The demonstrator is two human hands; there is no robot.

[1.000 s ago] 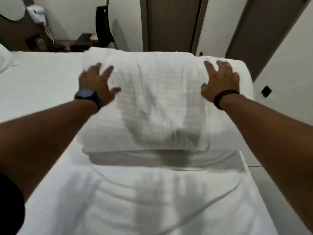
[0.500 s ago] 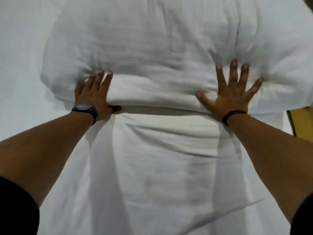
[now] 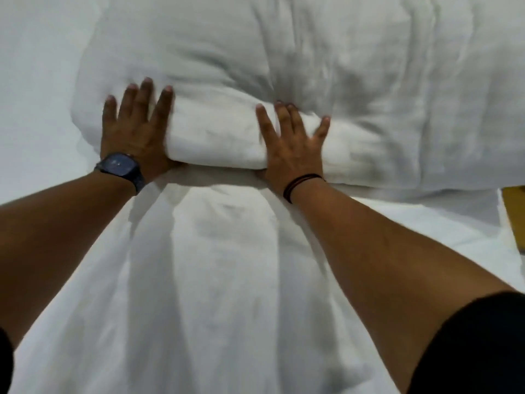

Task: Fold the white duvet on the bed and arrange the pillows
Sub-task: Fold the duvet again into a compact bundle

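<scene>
The folded white duvet [image 3: 284, 66] lies as a thick bundle across the upper half of the view, on the bed's white sheet [image 3: 216, 280]. My left hand [image 3: 136, 132], a dark watch on its wrist, lies flat with spread fingers on the bundle's near left edge. Flat on the near edge at the middle is my right hand [image 3: 292, 146], with a dark band at its wrist and its fingers apart. Neither hand holds cloth. No pillow is visible.
The sheet runs from the duvet down to the bottom of the view, with long creases between my forearms. A strip of yellow-brown floor [image 3: 514, 214] shows past the bed's right edge.
One second ago my hands lay on top of the bundle with the room in view. The camera has since tipped down and closer, and both hands have slid to the near edge, the right one moving left.
</scene>
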